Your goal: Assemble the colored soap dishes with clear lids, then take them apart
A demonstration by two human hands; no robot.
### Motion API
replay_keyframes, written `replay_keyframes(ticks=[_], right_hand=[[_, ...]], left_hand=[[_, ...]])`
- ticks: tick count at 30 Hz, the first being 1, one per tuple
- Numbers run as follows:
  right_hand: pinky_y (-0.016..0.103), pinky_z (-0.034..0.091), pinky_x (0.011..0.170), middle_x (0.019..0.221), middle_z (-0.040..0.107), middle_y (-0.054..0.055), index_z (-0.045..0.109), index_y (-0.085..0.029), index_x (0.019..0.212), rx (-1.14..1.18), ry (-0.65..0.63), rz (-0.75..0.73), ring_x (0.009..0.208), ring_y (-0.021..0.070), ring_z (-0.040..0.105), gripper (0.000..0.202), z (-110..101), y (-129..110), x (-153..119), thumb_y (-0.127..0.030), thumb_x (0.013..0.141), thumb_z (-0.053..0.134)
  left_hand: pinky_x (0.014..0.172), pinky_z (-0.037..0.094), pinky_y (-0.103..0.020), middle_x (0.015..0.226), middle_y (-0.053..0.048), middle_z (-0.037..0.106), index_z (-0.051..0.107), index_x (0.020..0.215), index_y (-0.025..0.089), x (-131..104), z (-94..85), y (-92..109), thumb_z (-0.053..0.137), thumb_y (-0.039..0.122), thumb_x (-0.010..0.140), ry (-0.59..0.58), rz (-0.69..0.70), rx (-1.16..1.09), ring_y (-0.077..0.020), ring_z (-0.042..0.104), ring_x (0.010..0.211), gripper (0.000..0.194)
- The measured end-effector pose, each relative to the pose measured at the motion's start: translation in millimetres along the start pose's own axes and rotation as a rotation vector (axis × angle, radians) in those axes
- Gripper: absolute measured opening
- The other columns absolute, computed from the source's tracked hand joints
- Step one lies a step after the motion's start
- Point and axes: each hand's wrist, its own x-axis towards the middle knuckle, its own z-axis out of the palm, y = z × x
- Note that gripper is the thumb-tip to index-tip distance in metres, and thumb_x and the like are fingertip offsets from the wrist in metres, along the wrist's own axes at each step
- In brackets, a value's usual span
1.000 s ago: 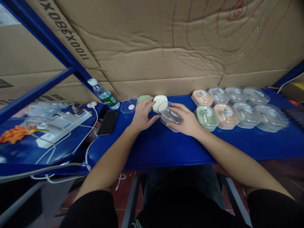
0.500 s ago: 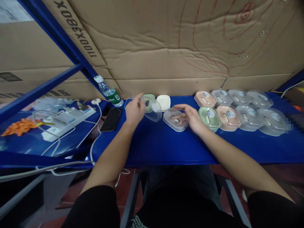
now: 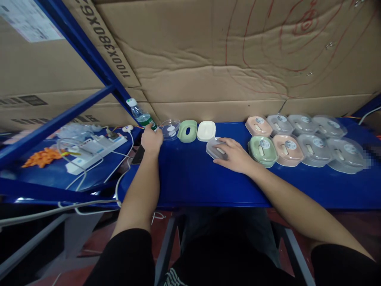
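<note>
Blue table [image 3: 184, 182], your right hand [image 3: 234, 155] spread over grey box [image 3: 212, 148] at centre, left hand's [image 3: 152, 140] grip unclear, centre-left

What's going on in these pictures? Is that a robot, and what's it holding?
No robot here! These are a person's two bare hands, seen by one camera worn on that person's head, looking forward and down.

On the blue table, the right hand lies over a grey plastic box with a see-through top. The left hand is by a clear plastic bottle with a green label; I can't tell whether it holds anything.

Between the hands sit a green rounded-square plastic piece with a slot and a cream rounded-square plastic piece. Farther right stand two rows of pink, green and grey plastic boxes.
</note>
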Motion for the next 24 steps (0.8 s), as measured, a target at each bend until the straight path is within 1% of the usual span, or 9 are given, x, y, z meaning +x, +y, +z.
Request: replay_keyframes(ticks=[4,7,11,13,15,17,19,21,24], right_hand=[[0.066,0.034,0.125,0.167,0.044,0.019,0.062,-0.019,0.147,-0.046,-0.085,0.078,0.157,0.0482,0.034,0.072,-1,4,-2,-0.063,0.090,0.074],[0.071,0.037,0.121,0.172,0.037,0.019,0.059,-0.021,0.150,-0.046,-0.151,0.112,0.158,0.0527,0.030,0.079,0,5,-3,-0.067,0.088,0.073],[0.068,0.043,0.118,0.168,0.044,0.016,0.061,-0.024,0.147,-0.027,-0.115,0.108,0.152,0.0481,0.042,0.070,-1,1,-1,-0.053,0.087,0.079],[0.064,0.046,0.117,0.163,0.050,0.015,0.064,-0.025,0.143,-0.002,-0.054,0.107,0.146,0.0443,0.050,0.065,-3,-2,0,-0.045,0.084,0.081],[0.061,0.048,0.116,0.156,0.056,0.015,0.066,-0.024,0.139,0.047,0.016,0.108,0.141,0.0412,0.055,0.062,-5,-5,1,-0.040,0.082,0.082],[0.057,0.048,0.116,0.150,0.060,0.015,0.067,-0.023,0.137,0.122,0.094,0.099,0.138,0.0381,0.058,0.058,-7,-7,2,-0.039,0.082,0.080],[0.056,0.048,0.117,0.146,0.062,0.015,0.068,-0.023,0.135,0.211,0.170,0.065,0.137,0.0359,0.059,0.056,-8,-8,2,-0.041,0.084,0.079],[0.055,0.049,0.116,0.144,0.063,0.015,0.068,-0.023,0.134,0.303,0.237,0.020,0.135,0.0339,0.061,0.054,-8,-9,2,-0.044,0.085,0.079],[0.055,0.050,0.114,0.137,0.067,0.013,0.069,-0.026,0.129,0.436,0.300,-0.025,0.129,0.0315,0.065,0.051,-7,-8,2,-0.052,0.087,0.079]], left_hand=[[0.109,0.050,-0.053,0.134,-0.020,0.073,0.065,0.142,0.018,5,2.6,-5,0.057,0.037,0.093,0.015,-0.027,0.003,-0.0391,0.067,0.127,0.053],[0.106,0.050,-0.058,0.128,-0.023,0.074,0.069,0.133,0.016,7,3.3,-5,0.066,0.045,0.089,0.037,-0.026,-0.050,-0.0420,0.068,0.121,0.053],[0.101,0.053,-0.054,0.108,-0.018,0.077,0.072,0.120,0.017,2,4.7,2,0.067,0.052,0.088,0.100,0.101,-0.122,-0.0384,0.071,0.110,0.047],[0.097,0.055,-0.048,0.096,-0.012,0.077,0.071,0.121,0.018,-10,7.4,11,0.062,0.051,0.092,0.078,0.252,-0.159,-0.0329,0.073,0.101,0.045],[0.094,0.056,-0.045,0.093,-0.010,0.076,0.069,0.125,0.017,-29,11.3,24,0.060,0.052,0.095,-0.023,0.475,-0.209,-0.0288,0.073,0.094,0.048],[0.098,0.057,-0.045,0.111,-0.012,0.076,0.068,0.127,0.019,-53,15.6,38,0.065,0.056,0.092,-0.172,0.802,-0.281,-0.0281,0.073,0.103,0.051],[0.111,0.052,-0.051,0.137,-0.016,0.069,0.065,0.135,0.021,-73,19.4,48,0.074,0.063,0.086,-0.298,1.121,-0.347,-0.0328,0.064,0.129,0.065],[0.116,0.048,-0.056,0.150,-0.019,0.060,0.060,0.143,0.022,-86,22.0,54,0.079,0.062,0.083,-0.318,1.256,-0.383,-0.0352,0.058,0.139,0.075],[0.112,0.052,-0.055,0.147,-0.016,0.064,0.062,0.141,0.023,-88,22.2,53,0.074,0.040,0.090,-0.303,1.287,-0.363,-0.0323,0.063,0.136,0.055]])
